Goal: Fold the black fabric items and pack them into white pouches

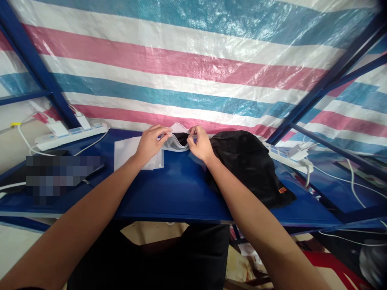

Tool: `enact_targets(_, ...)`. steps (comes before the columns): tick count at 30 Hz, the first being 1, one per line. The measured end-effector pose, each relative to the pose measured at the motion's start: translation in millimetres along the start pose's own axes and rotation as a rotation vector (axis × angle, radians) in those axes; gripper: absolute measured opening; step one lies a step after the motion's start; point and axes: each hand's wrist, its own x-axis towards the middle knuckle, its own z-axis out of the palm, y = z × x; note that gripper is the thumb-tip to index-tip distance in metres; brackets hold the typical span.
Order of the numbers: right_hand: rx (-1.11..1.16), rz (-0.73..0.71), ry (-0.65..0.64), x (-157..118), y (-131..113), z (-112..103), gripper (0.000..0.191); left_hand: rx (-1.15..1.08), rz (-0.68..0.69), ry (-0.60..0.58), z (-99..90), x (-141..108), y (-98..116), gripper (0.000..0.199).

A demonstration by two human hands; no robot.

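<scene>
A frosted plastic bag [177, 147] with something black inside is held up above the blue desk, its mouth towards me. My left hand [152, 141] pinches the bag's left edge between thumb and fingers. The right edge is gripped by my right hand [199, 143], fingers closed. Under and beside my left hand lies a stack of whitish flat bags or sheets [123, 153]. A black cloth garment [242, 161] with small orange lettering lies heaped just right of my right hand, partly behind my forearm.
Power strips with plugs and white cables stand at the left [72, 135] and right [278, 155] of the blue desk [169, 197]. A blurred-out device [63, 173] lies at the left. Behind hangs a striped plastic sheet [181, 68] between blue metal posts.
</scene>
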Motion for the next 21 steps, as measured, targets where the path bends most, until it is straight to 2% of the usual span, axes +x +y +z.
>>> enact_targets(4,-0.086,-0.148,-0.128,-3,-8,-3,0.018,0.019,0.082,-0.072,-1.4,-1,1,0.02)
enact_targets(8,-0.155,-0.216,-0.249,-7,-8,-4,0.051,0.028,0.149,-0.083,-1.6,-2,1,0.021)
enact_targets(11,-0.248,-0.236,-0.262,-9,-6,-3,0.07,0.017,0.202,-0.118,1.0,-3,6,0.023)
enact_targets(14,-0.335,-0.179,-0.235,-10,-7,-2,0.055,-0.004,0.196,-0.137,3.2,-4,14,0.024)
enact_targets(17,-0.309,-0.072,-0.161,-7,-9,-3,0.037,0.01,0.123,-0.029,2.8,-4,21,0.026)
enact_targets(20,-0.111,0.027,-0.053,-3,-12,-5,0.032,-0.017,-0.048,0.155,3.2,-3,20,0.058)
enact_targets(21,-0.008,0.066,-0.041,-1,-12,-5,0.035,-0.085,-0.115,0.174,4.4,-2,18,0.064)
